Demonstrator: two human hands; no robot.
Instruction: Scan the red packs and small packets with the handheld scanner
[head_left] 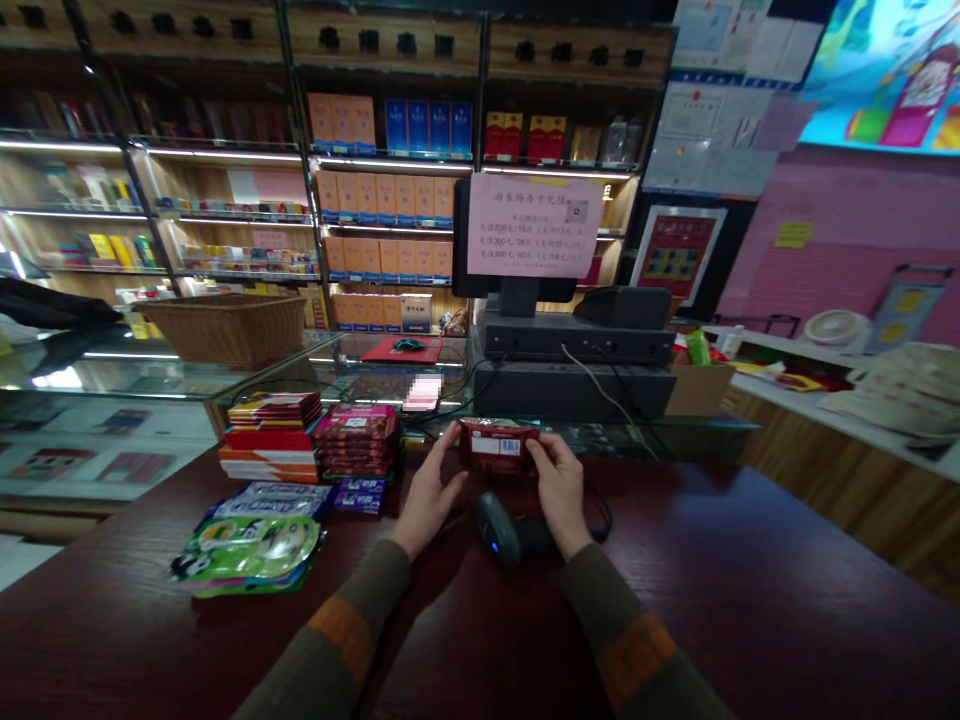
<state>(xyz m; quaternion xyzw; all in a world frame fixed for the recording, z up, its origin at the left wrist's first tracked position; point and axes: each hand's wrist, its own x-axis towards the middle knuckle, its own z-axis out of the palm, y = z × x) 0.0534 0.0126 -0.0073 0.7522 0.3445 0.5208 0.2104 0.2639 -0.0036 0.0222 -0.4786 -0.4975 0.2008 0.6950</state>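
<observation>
A dark red snack packet [499,460] with a white label and a barcode facing me is held up over the table. My right hand [561,490] pinches its right end between thumb and fingers. At the left end, my left hand [431,500] has its fingers stretched out and its thumb apart; the fingertips are by the packet's edge, and I cannot tell if they touch it. Below the packet lies a dark barcode scanner [499,530] with a blue light, its handle partly behind my right hand.
To the left are stacks of red packets [358,440], red and orange boxes [270,440], purple packs [360,495] and a green panda package [255,550]. A checkout terminal [577,345] stands behind, with cables. A wicker basket [225,330] sits on the glass counter.
</observation>
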